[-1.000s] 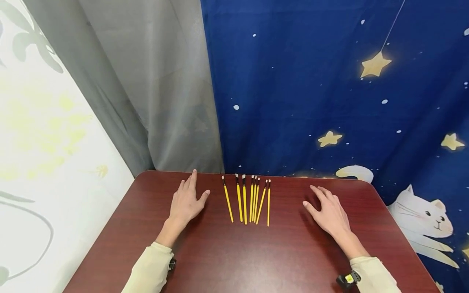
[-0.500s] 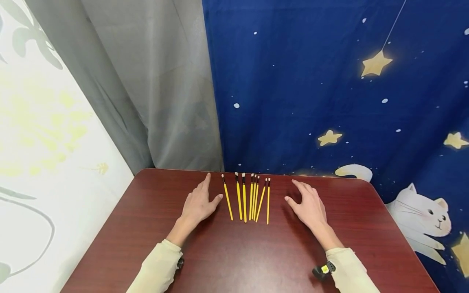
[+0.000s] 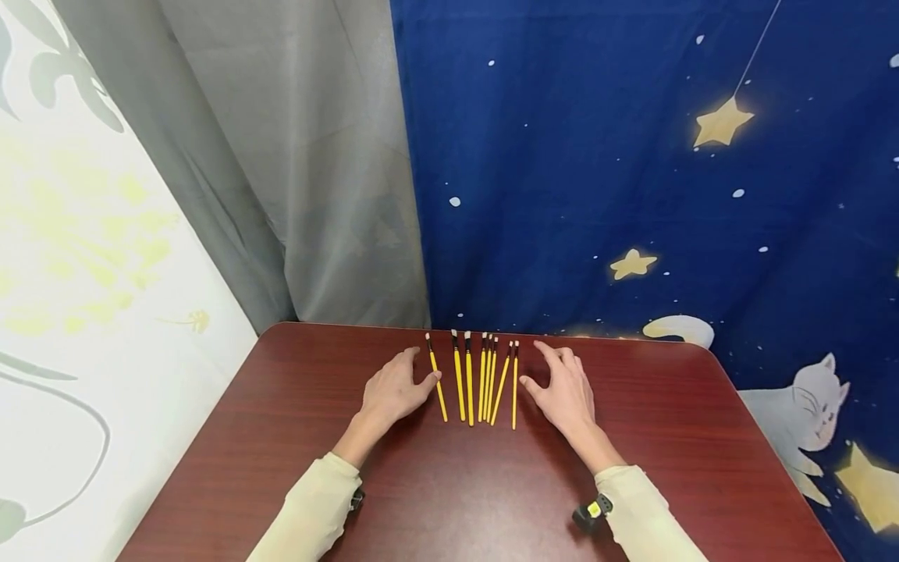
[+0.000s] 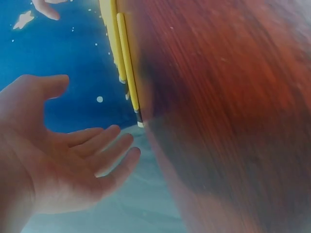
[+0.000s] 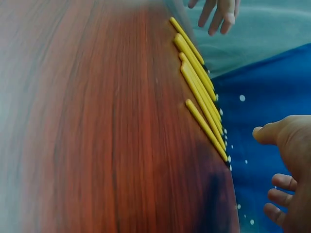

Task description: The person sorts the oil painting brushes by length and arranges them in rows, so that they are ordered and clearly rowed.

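Several yellow-handled paintbrushes with black ferrules and pale tips lie side by side near the table's far edge, bristles pointing away. My left hand hovers by the leftmost paintbrush, its thumb tip over that handle in the head view. In the left wrist view the hand's fingers are relaxed and hold nothing. Just right of the rightmost paintbrush is my right hand, thumb and fingers spread apart. The right wrist view shows this right hand apart from the brushes.
The reddish-brown table extends toward me and to both sides. Behind it hang a grey curtain and a blue curtain with stars and a cat. Each wrist wears a small black device.
Both hands have moved inward toward the paintbrushes, the left one rightward and the right one leftward. The brushes lie as before.
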{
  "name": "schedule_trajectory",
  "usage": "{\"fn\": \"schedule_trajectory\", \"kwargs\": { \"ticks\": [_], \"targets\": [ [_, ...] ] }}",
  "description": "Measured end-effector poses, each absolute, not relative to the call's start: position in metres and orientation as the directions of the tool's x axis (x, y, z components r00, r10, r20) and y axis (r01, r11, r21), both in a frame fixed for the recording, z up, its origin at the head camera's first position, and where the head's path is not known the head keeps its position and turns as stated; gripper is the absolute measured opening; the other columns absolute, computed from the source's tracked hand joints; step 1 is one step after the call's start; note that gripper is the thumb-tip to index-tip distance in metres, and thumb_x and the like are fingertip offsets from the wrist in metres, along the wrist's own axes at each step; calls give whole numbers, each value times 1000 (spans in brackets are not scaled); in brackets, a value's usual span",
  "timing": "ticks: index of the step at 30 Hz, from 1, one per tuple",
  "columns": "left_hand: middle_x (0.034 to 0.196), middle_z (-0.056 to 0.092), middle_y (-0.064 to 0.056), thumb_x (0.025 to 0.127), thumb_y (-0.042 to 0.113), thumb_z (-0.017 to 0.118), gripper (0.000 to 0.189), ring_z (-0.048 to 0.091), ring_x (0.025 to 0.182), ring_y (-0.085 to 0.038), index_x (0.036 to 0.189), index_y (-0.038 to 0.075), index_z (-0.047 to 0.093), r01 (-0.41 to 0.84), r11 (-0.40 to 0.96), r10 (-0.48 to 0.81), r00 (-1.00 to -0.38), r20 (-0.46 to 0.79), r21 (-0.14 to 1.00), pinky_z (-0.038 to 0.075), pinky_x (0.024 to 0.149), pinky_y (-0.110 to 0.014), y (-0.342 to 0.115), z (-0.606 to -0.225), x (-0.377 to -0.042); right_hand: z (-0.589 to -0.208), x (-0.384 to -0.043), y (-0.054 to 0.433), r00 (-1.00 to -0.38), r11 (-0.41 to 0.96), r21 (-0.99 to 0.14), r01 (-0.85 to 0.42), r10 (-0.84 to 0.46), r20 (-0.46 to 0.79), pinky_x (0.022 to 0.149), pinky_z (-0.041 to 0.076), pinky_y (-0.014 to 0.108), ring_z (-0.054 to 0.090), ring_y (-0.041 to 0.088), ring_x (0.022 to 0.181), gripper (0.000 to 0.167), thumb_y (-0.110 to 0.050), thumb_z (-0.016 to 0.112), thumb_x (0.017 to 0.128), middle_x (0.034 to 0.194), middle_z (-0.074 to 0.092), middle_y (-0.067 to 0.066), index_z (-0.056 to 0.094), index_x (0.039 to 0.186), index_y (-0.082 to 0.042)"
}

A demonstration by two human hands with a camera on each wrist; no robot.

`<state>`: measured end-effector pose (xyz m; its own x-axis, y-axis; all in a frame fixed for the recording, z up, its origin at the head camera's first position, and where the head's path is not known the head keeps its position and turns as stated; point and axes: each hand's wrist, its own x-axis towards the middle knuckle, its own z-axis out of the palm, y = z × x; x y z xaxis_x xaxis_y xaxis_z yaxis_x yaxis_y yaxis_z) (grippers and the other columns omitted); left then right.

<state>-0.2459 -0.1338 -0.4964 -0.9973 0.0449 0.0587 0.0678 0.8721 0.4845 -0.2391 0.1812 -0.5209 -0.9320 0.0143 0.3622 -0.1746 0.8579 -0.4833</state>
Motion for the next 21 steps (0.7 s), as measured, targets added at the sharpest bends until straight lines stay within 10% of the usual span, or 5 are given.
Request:
{"fn": "schedule_trajectory", "kwargs": {
  "ticks": [21],
  "targets": [
    [117, 74, -12, 96, 52, 71, 62, 70, 94, -31, 135, 5, 63, 26, 877, 16, -1000, 24, 479, 58, 84, -51, -112, -496, -261, -519, -253, 129, -976, 837, -532, -132, -15, 219, 86, 53, 47, 62, 26, 102, 45, -36, 86, 86, 110, 68, 8, 66, 119, -12]
  ]
}}
